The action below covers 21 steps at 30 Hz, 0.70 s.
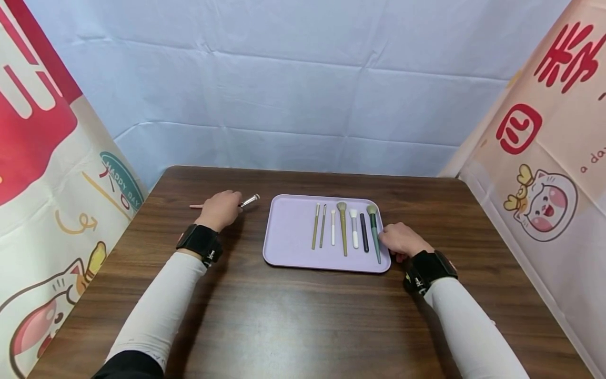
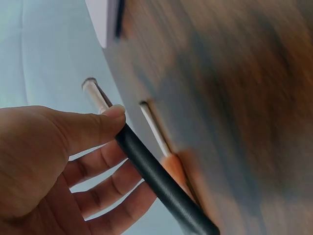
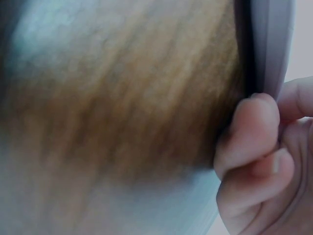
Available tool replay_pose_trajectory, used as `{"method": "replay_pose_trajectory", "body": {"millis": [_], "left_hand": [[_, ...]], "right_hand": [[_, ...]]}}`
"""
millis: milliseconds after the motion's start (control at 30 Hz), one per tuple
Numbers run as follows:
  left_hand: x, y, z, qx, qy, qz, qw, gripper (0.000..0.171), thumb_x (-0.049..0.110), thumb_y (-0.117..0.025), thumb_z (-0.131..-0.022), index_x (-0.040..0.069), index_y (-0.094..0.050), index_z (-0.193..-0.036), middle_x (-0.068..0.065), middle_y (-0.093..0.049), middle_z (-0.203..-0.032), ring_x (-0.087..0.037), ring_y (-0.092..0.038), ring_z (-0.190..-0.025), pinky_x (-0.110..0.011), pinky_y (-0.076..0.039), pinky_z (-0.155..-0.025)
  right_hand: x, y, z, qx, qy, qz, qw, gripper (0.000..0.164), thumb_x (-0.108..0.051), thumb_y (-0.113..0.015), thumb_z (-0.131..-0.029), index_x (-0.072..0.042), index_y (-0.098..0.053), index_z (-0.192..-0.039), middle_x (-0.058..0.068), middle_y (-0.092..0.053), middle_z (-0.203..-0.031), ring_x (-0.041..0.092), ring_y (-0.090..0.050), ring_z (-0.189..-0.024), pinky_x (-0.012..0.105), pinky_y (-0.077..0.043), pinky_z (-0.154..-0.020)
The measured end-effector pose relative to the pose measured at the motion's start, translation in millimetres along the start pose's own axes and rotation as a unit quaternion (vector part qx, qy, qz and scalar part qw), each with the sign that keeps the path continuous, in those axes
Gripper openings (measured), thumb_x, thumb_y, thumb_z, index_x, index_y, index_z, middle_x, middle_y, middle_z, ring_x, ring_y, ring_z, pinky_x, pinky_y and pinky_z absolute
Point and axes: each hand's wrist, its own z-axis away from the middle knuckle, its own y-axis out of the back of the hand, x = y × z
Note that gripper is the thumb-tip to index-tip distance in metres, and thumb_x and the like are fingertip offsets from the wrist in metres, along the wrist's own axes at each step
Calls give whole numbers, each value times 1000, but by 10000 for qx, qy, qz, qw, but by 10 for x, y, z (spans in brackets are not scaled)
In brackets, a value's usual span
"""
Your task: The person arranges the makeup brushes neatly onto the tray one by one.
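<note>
My left hand (image 1: 220, 210) pinches a makeup brush with a black handle (image 2: 161, 183) and a shiny metal ferrule, thumb on one side and fingers on the other. Close beside it, a second brush with an orange-pink handle (image 2: 175, 169) lies on the wooden table, mostly covered by the hand in the head view. At the right, my right hand (image 1: 402, 239) grips the right rim of a lilac tray (image 1: 289, 237), its curled fingers (image 3: 252, 129) around the edge. Several makeup brushes lie side by side on the tray, including a green one (image 1: 373, 231) nearest that hand.
The dark wooden table (image 1: 284, 321) extends in front of the tray and to both sides. A pale blue cloth (image 1: 284, 95) hangs behind it, and printed cloths (image 1: 530, 173) flank the left and right.
</note>
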Motion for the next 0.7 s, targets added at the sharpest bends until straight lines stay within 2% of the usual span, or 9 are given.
{"method": "replay_pose_trajectory", "body": {"millis": [267, 500, 700], "left_hand": [[189, 11, -96, -237, 117, -25, 9996, 16, 16, -70, -96, 2, -64, -103, -16, -66, -98, -36, -67, -90, -53, -55, -73], [367, 47, -129, -237, 82, 120, 9996, 17, 15, -69, -96, 0, -64, -103, -16, -66, -93, -34, -68, -84, -50, -56, -71], [529, 49, -178, -373, 116, 251, 9989, 16, 14, -67, -97, 0, -65, -105, -15, -67, -92, -34, -68, -85, -49, -56, -73]], "right_hand": [[-4, -6, 8, -5, -55, -11, 10000, 36, -19, -36, -102, -2, -59, -80, 11, -57, -63, 22, -62, -49, 34, -52, -48], [6, -10, 2, -9, -52, -42, 10000, 36, -19, -36, -102, -2, -58, -80, 11, -56, -62, 23, -62, -49, 34, -52, -48], [17, -11, -7, 6, -67, -83, 9999, 34, -19, -36, -101, -2, -58, -80, 11, -56, -62, 23, -62, -49, 34, -52, -48]]}}
